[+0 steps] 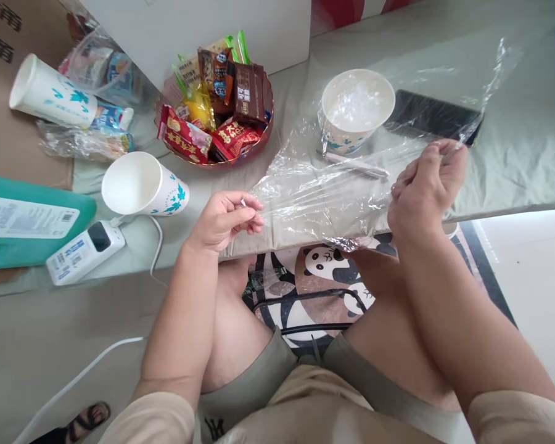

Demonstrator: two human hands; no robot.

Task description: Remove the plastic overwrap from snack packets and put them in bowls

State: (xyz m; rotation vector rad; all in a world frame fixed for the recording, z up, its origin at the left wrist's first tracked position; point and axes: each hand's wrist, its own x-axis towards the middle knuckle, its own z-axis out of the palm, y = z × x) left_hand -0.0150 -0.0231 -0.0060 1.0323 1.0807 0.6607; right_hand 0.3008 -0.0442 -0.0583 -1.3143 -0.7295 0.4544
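A thin, clear sheet of crinkled plastic film (333, 197) is stretched between my two hands, over the front of the table. My left hand (229, 219) pinches its left edge between thumb and fingers. At the right, my right hand (430, 176) is closed around the film, and a loose corner rises past it. Behind the film stands a paper cup (346, 132) with a blue leaf print and crumpled clear plastic inside. Through the film I see a thin white stick-like object (358, 166) and a black phone (432, 116) lying on the table.
A bowl of wrapped snacks (215, 157) stands back left. Closer are a tilted paper cup (166, 191), a white power strip (86, 253) with its cable, and a green jug (32, 240). Another cup (50, 92) lies at far left. A white box (213, 21) stands behind.
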